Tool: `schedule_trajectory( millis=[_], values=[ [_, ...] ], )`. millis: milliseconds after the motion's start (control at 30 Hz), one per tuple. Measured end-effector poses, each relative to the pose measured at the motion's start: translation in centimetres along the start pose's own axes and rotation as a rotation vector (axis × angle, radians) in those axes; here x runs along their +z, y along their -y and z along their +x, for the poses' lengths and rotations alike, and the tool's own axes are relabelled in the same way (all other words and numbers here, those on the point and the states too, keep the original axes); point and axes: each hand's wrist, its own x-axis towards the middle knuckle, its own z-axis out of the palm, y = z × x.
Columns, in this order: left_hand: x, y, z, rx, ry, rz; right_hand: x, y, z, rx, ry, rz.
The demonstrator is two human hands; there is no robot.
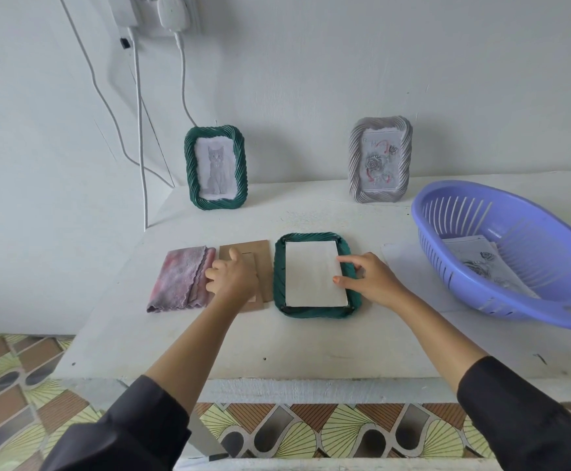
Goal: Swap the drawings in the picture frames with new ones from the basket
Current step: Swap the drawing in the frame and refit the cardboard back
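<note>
A green frame (279,287) lies face down at the table's middle, with a white sheet (311,273) resting in its back, blank side up. My right hand (369,278) rests on the frame's right edge, index finger and thumb touching the sheet's right side. My left hand (234,278) lies spread on the brown backing board (260,253) just left of the frame, fingers apart. A second green frame (216,166) with a cat drawing stands at the back left. A grey frame (381,159) with a rose drawing stands at the back right. The purple basket (474,198) at right holds drawings (484,263).
A folded pink-grey cloth (180,282) lies left of the backing board. A loose white sheet (409,266) lies between the frame and the basket. White cables (139,130) hang down the wall at the back left. The table's front edge (277,372) is near me.
</note>
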Motion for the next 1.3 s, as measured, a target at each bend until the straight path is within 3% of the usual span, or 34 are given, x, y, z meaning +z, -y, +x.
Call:
schedule_trajectory(
  millis=[333, 600, 833, 900, 1000, 1133, 1300],
  values=[
    [-1.0, 0.4, 1.1, -0.071, 0.022, -0.244, 0.1, 0.1, 0.0, -0.001, -0.008, 0.006],
    [-2.5, 0.8, 1.6, 0.032, -0.024, -0.488, -0.1, 0.1, 0.0, 0.004, 0.002, 0.002],
    [-5.9, 0.0, 0.0, 0.193, -0.219, -0.682, -0.3, 0.7, -0.3, 0.010, 0.021, 0.000],
    [-6.3, -1.0, -0.8, 0.233, -0.137, -0.833, -0.5, 1.0, -0.3, 0.004, -0.035, 0.034],
    [-5.5, -2.7, -2.2, 0.187, 0.127, -1.064, -1.0, 2.1, -0.5, 0.003, -0.170, 0.107],
    [-2.3, -4.2, -3.4, 0.162, 0.355, -1.053, -1.5, 3.2, -0.7, 0.036, -0.134, 0.318],
    [0.0, -4.8, -3.3, 0.120, 0.396, -0.964, -0.7, 2.3, -0.1, 0.112, -0.082, 0.297]
  ],
)
